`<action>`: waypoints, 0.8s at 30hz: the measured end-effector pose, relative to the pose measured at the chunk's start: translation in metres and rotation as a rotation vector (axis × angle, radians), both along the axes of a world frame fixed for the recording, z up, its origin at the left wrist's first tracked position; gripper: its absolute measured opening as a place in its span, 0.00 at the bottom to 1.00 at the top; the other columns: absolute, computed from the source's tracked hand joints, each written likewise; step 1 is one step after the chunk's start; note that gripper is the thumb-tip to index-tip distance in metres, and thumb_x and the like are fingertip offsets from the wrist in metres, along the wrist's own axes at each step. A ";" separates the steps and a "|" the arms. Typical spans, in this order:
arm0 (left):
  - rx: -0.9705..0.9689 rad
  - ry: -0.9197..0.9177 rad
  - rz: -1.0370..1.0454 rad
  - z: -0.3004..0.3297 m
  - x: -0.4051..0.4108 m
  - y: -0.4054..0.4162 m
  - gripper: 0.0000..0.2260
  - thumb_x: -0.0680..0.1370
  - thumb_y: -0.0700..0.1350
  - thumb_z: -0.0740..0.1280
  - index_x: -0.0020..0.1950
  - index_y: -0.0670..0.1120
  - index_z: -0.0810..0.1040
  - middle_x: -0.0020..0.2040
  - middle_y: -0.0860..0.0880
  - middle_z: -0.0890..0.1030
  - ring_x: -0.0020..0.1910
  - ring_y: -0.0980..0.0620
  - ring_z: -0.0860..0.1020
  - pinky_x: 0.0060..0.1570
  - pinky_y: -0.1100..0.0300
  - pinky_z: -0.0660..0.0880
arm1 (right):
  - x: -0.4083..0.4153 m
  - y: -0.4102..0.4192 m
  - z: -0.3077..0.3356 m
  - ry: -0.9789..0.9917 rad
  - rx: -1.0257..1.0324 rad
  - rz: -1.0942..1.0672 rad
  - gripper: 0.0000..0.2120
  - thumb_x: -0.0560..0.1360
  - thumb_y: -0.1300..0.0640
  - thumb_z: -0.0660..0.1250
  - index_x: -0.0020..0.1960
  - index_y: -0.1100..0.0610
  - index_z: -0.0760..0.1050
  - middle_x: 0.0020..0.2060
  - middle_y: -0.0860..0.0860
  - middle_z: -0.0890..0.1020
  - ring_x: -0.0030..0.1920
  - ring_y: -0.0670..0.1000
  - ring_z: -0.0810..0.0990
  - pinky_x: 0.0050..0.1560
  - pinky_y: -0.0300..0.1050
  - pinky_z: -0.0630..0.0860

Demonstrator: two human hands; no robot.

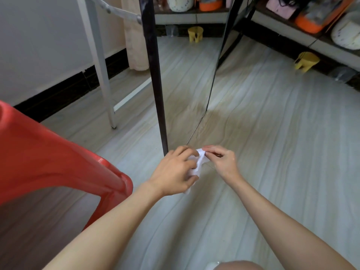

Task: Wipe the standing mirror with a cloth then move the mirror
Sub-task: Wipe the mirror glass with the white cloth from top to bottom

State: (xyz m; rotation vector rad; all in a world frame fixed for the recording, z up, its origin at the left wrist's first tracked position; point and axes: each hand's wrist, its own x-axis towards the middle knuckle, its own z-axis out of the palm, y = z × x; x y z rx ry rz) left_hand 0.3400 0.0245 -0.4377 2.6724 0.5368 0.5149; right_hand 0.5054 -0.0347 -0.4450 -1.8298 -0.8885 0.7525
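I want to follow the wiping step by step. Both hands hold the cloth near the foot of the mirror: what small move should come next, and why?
Probably bring the cloth onto the mirror glass. The left hand grips the bunched cloth, the right hand pinches its edge, and the cloth does not appear to touch the glass yet, so wiping seems not begun.

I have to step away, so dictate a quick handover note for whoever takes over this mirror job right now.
Left hand: grips the bunched white cloth.
Right hand: pinches the cloth's top edge.
Both hands hold the cloth low, just in front of the bottom corner of the standing mirror, which stands upright on the floor with its black frame. A red plastic chair stands close on the left.
Done: cloth is in hand. Whether any wiping has happened cannot be told.
Left: wipe the glass, then move the mirror.
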 end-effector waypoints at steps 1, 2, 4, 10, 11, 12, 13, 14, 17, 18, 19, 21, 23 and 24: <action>0.036 0.001 -0.009 -0.002 0.000 -0.002 0.12 0.68 0.54 0.61 0.35 0.46 0.76 0.45 0.51 0.80 0.52 0.48 0.74 0.45 0.58 0.70 | 0.001 -0.002 -0.002 -0.008 -0.002 -0.007 0.08 0.72 0.71 0.66 0.46 0.64 0.81 0.48 0.55 0.80 0.50 0.50 0.78 0.55 0.38 0.73; 0.068 0.008 0.001 -0.003 0.001 -0.003 0.13 0.68 0.54 0.60 0.35 0.46 0.76 0.39 0.51 0.80 0.48 0.49 0.76 0.46 0.59 0.68 | 0.001 -0.003 -0.003 -0.016 -0.003 -0.012 0.07 0.72 0.70 0.66 0.47 0.64 0.82 0.50 0.55 0.79 0.50 0.49 0.78 0.54 0.35 0.73; 0.105 0.032 0.044 -0.006 0.004 -0.003 0.12 0.68 0.53 0.59 0.32 0.46 0.74 0.30 0.52 0.77 0.37 0.48 0.78 0.42 0.60 0.68 | 0.002 -0.006 -0.002 -0.008 -0.001 -0.029 0.07 0.72 0.69 0.66 0.45 0.61 0.82 0.50 0.53 0.79 0.49 0.47 0.77 0.50 0.30 0.72; -0.280 0.270 0.484 -0.006 0.010 -0.010 0.11 0.78 0.51 0.58 0.50 0.44 0.71 0.43 0.46 0.79 0.45 0.41 0.77 0.36 0.57 0.65 | 0.006 -0.011 -0.001 -0.074 -0.071 -0.043 0.13 0.75 0.66 0.61 0.37 0.50 0.70 0.30 0.51 0.74 0.30 0.42 0.72 0.31 0.30 0.67; -0.454 0.255 0.579 -0.010 0.010 -0.009 0.10 0.78 0.51 0.59 0.47 0.44 0.70 0.42 0.46 0.79 0.44 0.41 0.76 0.36 0.57 0.66 | 0.005 -0.013 -0.002 -0.092 -0.079 -0.024 0.13 0.75 0.66 0.61 0.37 0.50 0.69 0.30 0.50 0.74 0.31 0.43 0.71 0.30 0.29 0.67; -0.642 0.191 0.669 -0.012 0.010 -0.007 0.09 0.77 0.50 0.61 0.43 0.45 0.69 0.40 0.47 0.77 0.42 0.43 0.75 0.35 0.57 0.66 | 0.002 -0.013 -0.002 -0.105 -0.082 0.005 0.13 0.75 0.65 0.61 0.37 0.49 0.69 0.30 0.48 0.74 0.31 0.41 0.71 0.31 0.29 0.67; -0.859 0.094 0.742 -0.014 0.009 -0.005 0.09 0.77 0.48 0.62 0.40 0.46 0.67 0.38 0.49 0.75 0.39 0.46 0.74 0.35 0.57 0.68 | -0.001 -0.013 -0.001 -0.118 -0.089 0.038 0.14 0.75 0.65 0.61 0.37 0.48 0.69 0.30 0.47 0.74 0.31 0.39 0.72 0.32 0.28 0.67; -1.070 -0.029 0.785 -0.013 0.009 -0.003 0.09 0.77 0.46 0.63 0.39 0.46 0.66 0.37 0.49 0.73 0.39 0.48 0.74 0.37 0.57 0.70 | -0.004 -0.013 0.001 -0.120 -0.095 0.077 0.15 0.74 0.66 0.62 0.36 0.48 0.69 0.31 0.46 0.74 0.31 0.37 0.72 0.34 0.28 0.67; -1.566 -0.324 0.720 0.002 0.008 -0.003 0.06 0.78 0.37 0.60 0.42 0.44 0.70 0.41 0.45 0.77 0.42 0.46 0.77 0.45 0.53 0.76 | -0.017 -0.011 0.000 -0.012 -0.123 0.193 0.11 0.75 0.67 0.62 0.40 0.52 0.72 0.36 0.47 0.76 0.35 0.34 0.73 0.40 0.30 0.69; -1.676 -0.360 0.636 0.008 0.008 -0.004 0.07 0.78 0.36 0.58 0.42 0.43 0.72 0.43 0.44 0.78 0.44 0.46 0.78 0.49 0.53 0.76 | -0.023 -0.010 0.000 0.085 -0.126 0.218 0.06 0.76 0.64 0.62 0.44 0.54 0.73 0.39 0.47 0.77 0.39 0.35 0.75 0.43 0.29 0.71; -1.766 -0.382 0.564 0.012 0.010 -0.006 0.08 0.79 0.38 0.57 0.44 0.43 0.74 0.46 0.44 0.80 0.46 0.46 0.78 0.53 0.52 0.75 | -0.028 -0.010 -0.002 0.199 -0.124 0.225 0.02 0.77 0.60 0.63 0.48 0.54 0.72 0.43 0.47 0.79 0.44 0.39 0.77 0.46 0.30 0.73; -1.879 -0.389 0.491 0.015 0.012 -0.006 0.12 0.81 0.46 0.53 0.52 0.45 0.76 0.53 0.48 0.80 0.52 0.49 0.79 0.59 0.51 0.71 | -0.035 -0.012 -0.006 0.349 -0.105 0.198 0.08 0.75 0.51 0.64 0.54 0.49 0.72 0.47 0.46 0.81 0.48 0.43 0.81 0.49 0.35 0.77; -1.915 -0.404 0.452 0.015 0.013 -0.006 0.18 0.83 0.54 0.47 0.57 0.49 0.74 0.55 0.53 0.79 0.56 0.53 0.77 0.61 0.52 0.70 | -0.038 -0.011 -0.007 0.404 -0.085 0.148 0.09 0.76 0.54 0.64 0.56 0.48 0.71 0.46 0.44 0.82 0.46 0.41 0.82 0.46 0.35 0.78; -1.889 -0.412 0.459 0.016 0.013 -0.005 0.20 0.82 0.56 0.46 0.57 0.49 0.74 0.54 0.54 0.79 0.55 0.53 0.77 0.59 0.52 0.72 | -0.039 -0.010 -0.008 0.441 -0.071 0.092 0.10 0.76 0.60 0.64 0.55 0.49 0.71 0.46 0.46 0.82 0.45 0.43 0.83 0.46 0.37 0.79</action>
